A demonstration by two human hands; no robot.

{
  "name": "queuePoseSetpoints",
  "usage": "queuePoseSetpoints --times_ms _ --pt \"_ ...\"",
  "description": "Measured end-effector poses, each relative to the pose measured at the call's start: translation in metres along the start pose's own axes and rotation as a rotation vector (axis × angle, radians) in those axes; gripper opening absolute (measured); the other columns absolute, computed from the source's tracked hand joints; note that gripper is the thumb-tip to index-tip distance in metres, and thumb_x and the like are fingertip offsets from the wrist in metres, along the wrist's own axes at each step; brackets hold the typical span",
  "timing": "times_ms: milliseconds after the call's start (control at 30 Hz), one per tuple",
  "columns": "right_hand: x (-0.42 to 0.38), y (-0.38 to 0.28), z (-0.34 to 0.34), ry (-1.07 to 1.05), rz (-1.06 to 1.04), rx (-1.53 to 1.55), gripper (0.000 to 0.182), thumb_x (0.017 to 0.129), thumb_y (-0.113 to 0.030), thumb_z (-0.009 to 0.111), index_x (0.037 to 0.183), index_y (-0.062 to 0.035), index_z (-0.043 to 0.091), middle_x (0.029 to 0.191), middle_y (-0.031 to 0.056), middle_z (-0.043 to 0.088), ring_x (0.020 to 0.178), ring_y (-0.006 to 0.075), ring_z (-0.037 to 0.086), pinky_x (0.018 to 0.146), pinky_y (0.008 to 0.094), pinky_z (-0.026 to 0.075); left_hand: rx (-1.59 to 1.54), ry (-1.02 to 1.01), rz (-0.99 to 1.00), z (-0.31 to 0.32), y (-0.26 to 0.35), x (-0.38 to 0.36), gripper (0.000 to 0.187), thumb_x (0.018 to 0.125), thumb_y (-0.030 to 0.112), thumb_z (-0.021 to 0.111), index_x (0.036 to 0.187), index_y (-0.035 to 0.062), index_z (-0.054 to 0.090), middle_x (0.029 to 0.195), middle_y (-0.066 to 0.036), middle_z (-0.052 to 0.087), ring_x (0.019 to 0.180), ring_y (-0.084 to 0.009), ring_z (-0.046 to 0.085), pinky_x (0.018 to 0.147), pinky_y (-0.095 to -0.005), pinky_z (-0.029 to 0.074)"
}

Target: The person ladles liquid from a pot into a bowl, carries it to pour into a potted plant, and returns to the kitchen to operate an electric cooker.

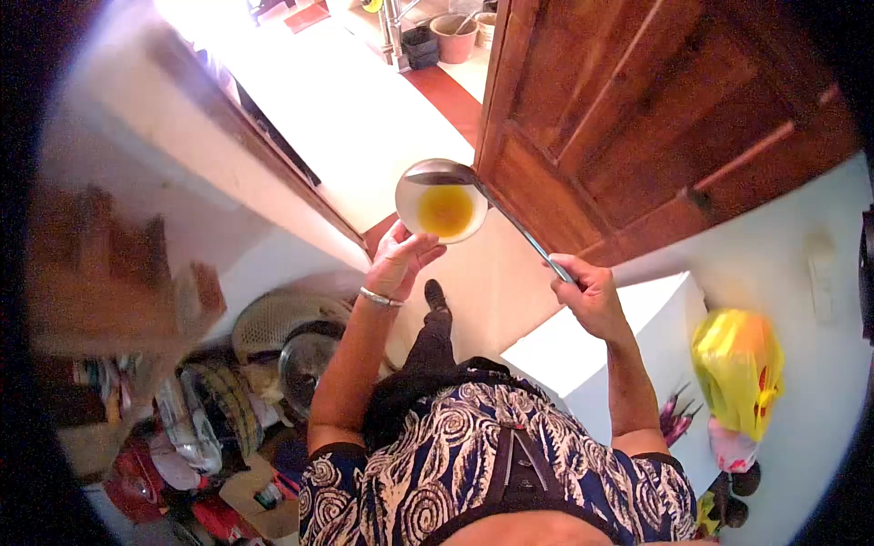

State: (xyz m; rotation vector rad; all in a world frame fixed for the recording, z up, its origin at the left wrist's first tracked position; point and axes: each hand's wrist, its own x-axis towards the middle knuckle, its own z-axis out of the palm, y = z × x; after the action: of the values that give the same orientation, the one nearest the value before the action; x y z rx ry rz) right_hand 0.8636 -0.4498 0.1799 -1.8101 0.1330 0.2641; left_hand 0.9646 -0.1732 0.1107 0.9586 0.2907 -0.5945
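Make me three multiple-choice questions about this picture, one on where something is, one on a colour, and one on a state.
1. Where is the ladle's cup?
A. over the bowl's rim
B. on the floor
C. hanging on the door

2. What colour is the liquid in the bowl?
A. green
B. yellow-orange
C. white

3. How is the right hand's grip?
A. open and empty
B. shut on the ladle handle
C. flat on the door

Answers:
1 A, the cup sits at the top edge of the bowl that the left hand holds up.
2 B, the pool in the white bowl is yellow-orange.
3 B, the fingers wrap the lower end of the handle.
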Motion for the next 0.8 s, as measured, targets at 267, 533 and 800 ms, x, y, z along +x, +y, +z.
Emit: queuePoseSetpoints --times_ms 267,533,800 --pt "-0.001 0.007 0.012 0.023 0.026 0.093 0.026 0.082 -0.007 0.056 0.108 -0.0024 0.059 0.067 -0.0037 0.051 0.057 0.0020 0.046 0.050 0.0177 0.038 0.089 0.006 0.032 0.007 0.009 0.000 0.038 0.077 0.012 0.064 0.111 0.0011 0.049 0.100 -0.008 0.058 0.090 -0.0193 0.059 0.085 -0.0363 0.048" --pt "0.001 0.000 0.024 0.004 0.131 0.104 0.028 0.082 -0.008 0.056 0.110 -0.0020 0.057 0.068 -0.0028 0.053 0.060 0.0035 0.048 0.054 0.0190 0.041 0.075 0.064 0.047 0.010 0.015 0.005 0.036 0.079 0.012 0.061 0.110 0.0006 0.047 0.099 -0.010 0.058 0.090 -0.0209 0.059 0.084 -0.0367 0.049" --pt "0.001 0.009 0.039 0.068 0.020 0.271 0.028 0.084 -0.004 0.050 0.112 -0.0017 0.055 0.066 -0.0050 0.049 0.050 0.0002 0.039 0.041 0.0153 0.030 0.069 0.048 0.046 0.010 0.023 0.010 0.040 0.079 0.008 0.059 0.115 -0.0009 0.043 0.100 -0.013 0.058 0.092 -0.0251 0.060 0.083 -0.0355 0.051"
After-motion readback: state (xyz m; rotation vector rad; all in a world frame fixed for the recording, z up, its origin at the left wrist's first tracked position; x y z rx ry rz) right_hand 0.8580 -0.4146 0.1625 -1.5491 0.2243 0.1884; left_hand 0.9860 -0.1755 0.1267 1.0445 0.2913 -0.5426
